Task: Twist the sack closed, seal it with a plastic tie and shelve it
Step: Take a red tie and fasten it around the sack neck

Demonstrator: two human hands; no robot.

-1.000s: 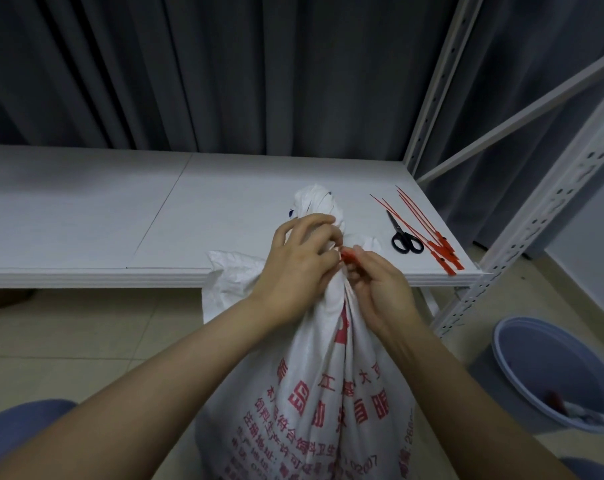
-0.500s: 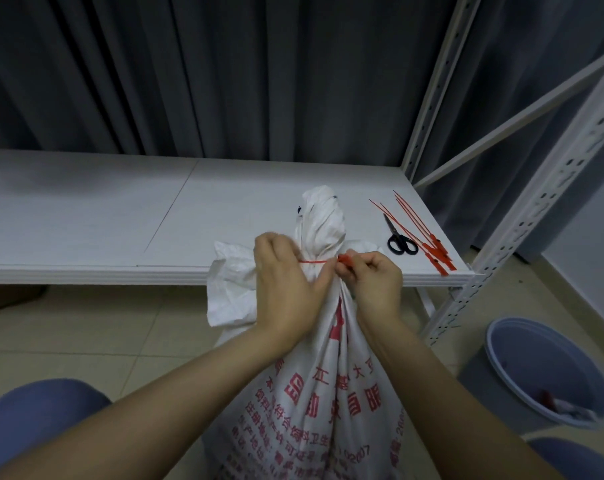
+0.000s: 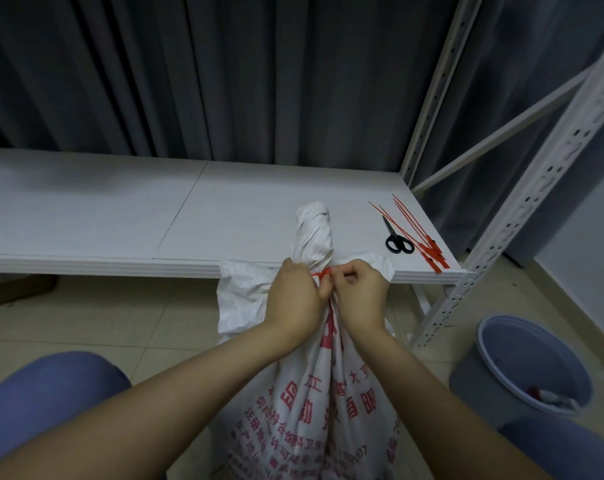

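Dark grey curtains hang behind the white shelf board [image 3: 120,216], where black scissors [image 3: 396,237] and spare red plastic ties [image 3: 418,237] lie near its right end. Standing on the floor against the shelf's front edge, the white woven sack with red print [image 3: 314,393] has its neck twisted upright. Left hand [image 3: 293,299] and right hand [image 3: 361,296] meet there, fingers pinched tight on a red plastic tie [image 3: 320,274] around the neck.

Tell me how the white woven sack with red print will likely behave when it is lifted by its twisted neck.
The white woven sack with red print probably sags: its cloth creases and folds. It looks full below the hands, so likely heavy. The twisted neck stands bunched, and the thin red plastic tie around it may slip unless tight.
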